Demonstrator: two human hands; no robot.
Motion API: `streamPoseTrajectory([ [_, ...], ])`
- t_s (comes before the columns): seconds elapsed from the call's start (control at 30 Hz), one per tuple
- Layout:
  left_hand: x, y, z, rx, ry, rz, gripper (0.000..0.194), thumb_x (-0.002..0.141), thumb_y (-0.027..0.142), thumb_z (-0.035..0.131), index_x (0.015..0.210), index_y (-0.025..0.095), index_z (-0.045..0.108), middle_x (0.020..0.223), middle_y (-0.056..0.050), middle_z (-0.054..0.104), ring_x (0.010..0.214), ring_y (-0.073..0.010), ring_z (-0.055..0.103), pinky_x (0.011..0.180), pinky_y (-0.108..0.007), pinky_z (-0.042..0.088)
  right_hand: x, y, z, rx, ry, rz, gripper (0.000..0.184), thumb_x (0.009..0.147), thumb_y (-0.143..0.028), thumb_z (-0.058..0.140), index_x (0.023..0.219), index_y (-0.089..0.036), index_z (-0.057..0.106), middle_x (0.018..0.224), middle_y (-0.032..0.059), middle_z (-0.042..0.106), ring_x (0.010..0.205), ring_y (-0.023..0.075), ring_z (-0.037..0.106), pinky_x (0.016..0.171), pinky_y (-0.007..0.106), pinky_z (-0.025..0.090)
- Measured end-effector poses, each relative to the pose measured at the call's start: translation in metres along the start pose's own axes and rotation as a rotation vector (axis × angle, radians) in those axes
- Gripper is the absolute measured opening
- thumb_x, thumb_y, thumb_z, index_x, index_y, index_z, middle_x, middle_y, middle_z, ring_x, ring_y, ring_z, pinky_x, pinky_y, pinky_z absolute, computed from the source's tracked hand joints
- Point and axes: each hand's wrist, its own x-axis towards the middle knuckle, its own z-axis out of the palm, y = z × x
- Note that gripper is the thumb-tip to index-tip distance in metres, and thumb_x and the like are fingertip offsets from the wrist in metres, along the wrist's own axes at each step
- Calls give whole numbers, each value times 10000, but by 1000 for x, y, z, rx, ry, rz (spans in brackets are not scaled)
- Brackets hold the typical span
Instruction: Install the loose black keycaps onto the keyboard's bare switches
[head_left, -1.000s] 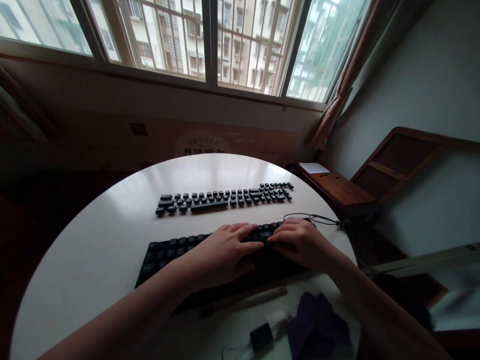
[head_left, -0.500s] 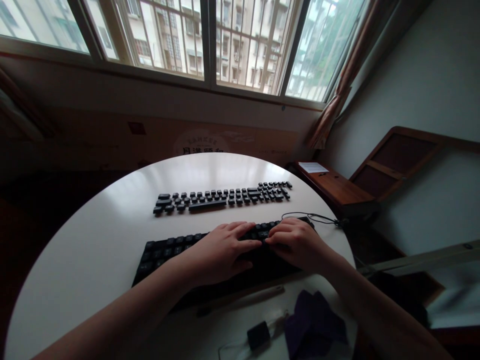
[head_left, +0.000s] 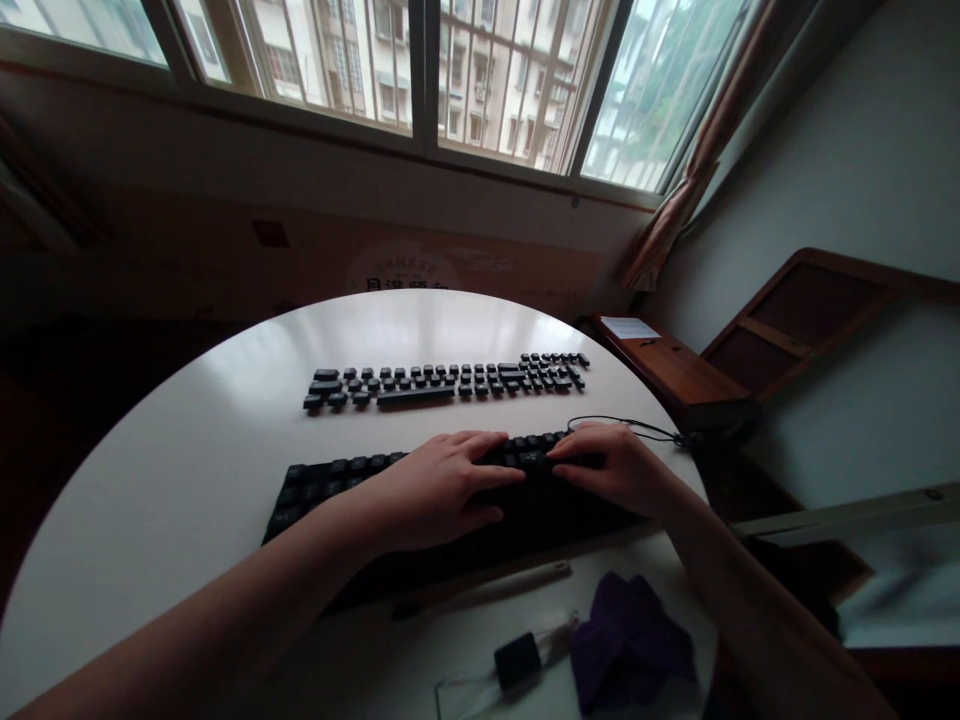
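A black keyboard lies on the white round table, its upper rows fitted with keycaps and its lower part dark and bare-looking. My left hand rests across it, palm down, fingers stretched out and apart. To its right, my right hand has thumb and forefinger drawn together at a black keycap in the upper rows. The fingertips partly hide how the keycap sits. Behind the keyboard, several loose black keycaps are laid out in rows, a long space bar among them.
On the near part of the table lie a slim brush-like tool, a small black puller-like item with wire loops, and a purple cloth. A thin black cable runs off the right edge. A wooden bench stands beyond.
My right hand has shifted slightly up and right along the keyboard, its fingers a little further from my left hand. My left hand stays stretched over the keyboard. The view has tilted down slightly.
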Motion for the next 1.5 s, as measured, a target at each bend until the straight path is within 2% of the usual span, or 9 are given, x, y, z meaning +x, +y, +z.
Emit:
streamPoseTrajectory([
  [0.13,0,1,-3,-1,-19,-8,508,866,352,682,1359,399,568,1525,-56,436,1310,-348,493,1076,-515,395,0,0,0,71,4,104,147,825,-307,736,944,-231,778,847,38,747,785,190,690,698,283,527],
  [0.33,2,2,-4,25,-44,-14,529,864,361,689,1374,395,554,1521,-76,439,1313,-348,490,1069,-514,401,0,2,1,56,-7,121,147,813,-307,748,933,-230,782,855,44,747,783,192,690,704,291,530],
  [0.53,2,2,-4,32,-48,-16,531,865,369,689,1377,398,550,1525,-74,434,1312,-344,490,1069,-511,400,2,-5,5,7,-30,0,111,816,-238,748,918,-247,790,915,41,769,834,193,688,784,320,526],
  [0.87,2,3,-3,13,-30,-3,516,867,378,688,1366,393,561,1527,-78,434,1323,-358,483,1074,-523,390,0,-20,7,-272,-42,-161,98,882,-198,680,884,-231,772,925,26,766,789,177,609,788,340,442],
  [1.27,2,5,-2,59,-4,16,553,844,350,712,1374,368,555,1515,-97,446,1324,-351,482,1076,-525,396,-3,-37,6,-475,-113,-182,130,917,-221,634,846,-245,740,864,23,688,793,179,528,739,323,381],
  [1.4,2,7,-3,83,-25,9,571,846,352,705,1392,357,536,1518,-99,442,1337,-351,468,1085,-532,386,-2,-31,8,-411,-69,-177,103,885,-207,660,878,-249,754,832,25,666,789,178,546,739,323,407],
  [1.5,2,7,-3,95,-39,-2,595,845,364,704,1410,335,518,1527,-102,432,1343,-349,461,1093,-523,378,0,-19,5,-275,122,-140,121,887,-192,637,918,-224,750,834,36,665,802,179,583,756,320,452],
])
